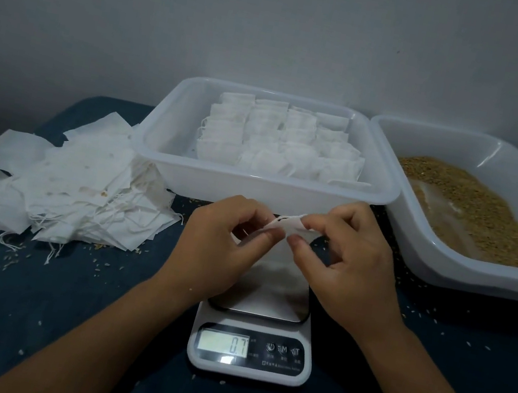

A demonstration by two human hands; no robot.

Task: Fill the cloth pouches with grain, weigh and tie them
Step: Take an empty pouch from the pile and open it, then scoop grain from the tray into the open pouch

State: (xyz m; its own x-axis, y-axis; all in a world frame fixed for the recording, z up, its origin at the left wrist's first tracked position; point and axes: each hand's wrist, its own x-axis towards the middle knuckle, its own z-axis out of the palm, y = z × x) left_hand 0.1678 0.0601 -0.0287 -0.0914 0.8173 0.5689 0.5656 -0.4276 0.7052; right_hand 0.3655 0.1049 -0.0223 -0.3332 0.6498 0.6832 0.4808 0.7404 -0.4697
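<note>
1. Centre-frame, both hands meet above a kitchen scale (250,350): left hand (218,241) & right hand (347,264) each pinch the same small white cloth pouch (287,225) betw. thumb & fingertips, pulling its mouth apart; a dark gap shows at the opening.
2. Pouch is held in the air over the scale's steel platform, just in front of the middle tub; whether its lower end touches the platform can't be told, as the hands hide it.
3. Scale display reads 0.7.
4. Behind the hands, a translucent plastic tub (262,190) holds rows of filled white pouches (281,141), packed side by side.
5. At right, a second tub (429,261), touching the first, holds brown grain (482,215), w/ a bare patch of tub floor showing.
6. At left, a loose heap of flat empty pouches (73,184) w/ trailing strings lies on the dark blue tabletop (23,310).
7. Stray grains are scattered on the tabletop around heap & scale.
</note>
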